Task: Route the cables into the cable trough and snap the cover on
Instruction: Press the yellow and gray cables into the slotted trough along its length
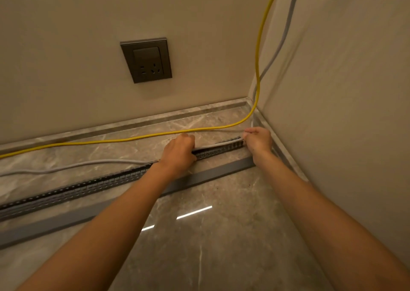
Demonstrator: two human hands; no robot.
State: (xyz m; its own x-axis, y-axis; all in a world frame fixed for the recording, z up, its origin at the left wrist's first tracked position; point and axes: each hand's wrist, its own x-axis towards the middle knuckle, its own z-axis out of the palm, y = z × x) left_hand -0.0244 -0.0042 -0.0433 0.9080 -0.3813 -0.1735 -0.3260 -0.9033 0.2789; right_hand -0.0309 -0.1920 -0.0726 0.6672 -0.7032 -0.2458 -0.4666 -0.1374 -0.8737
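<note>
Floor (199, 257): the cover (66, 222) is laid loose, not yet snapped on.
Trough (88, 186): the left stretch is unfilled, with the grey cable (88, 163) beside it.
Left hand (177, 151): curled round the grey cable, which is pressed in.
Right hand (258, 140): the same cable is pinched.
Yellow cable (133, 138): left outside.

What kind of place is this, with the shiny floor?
Probably an indoor room corner in a home or office: a polished stone floor, a wall socket low above the skirting, and two plain walls meeting.
</note>
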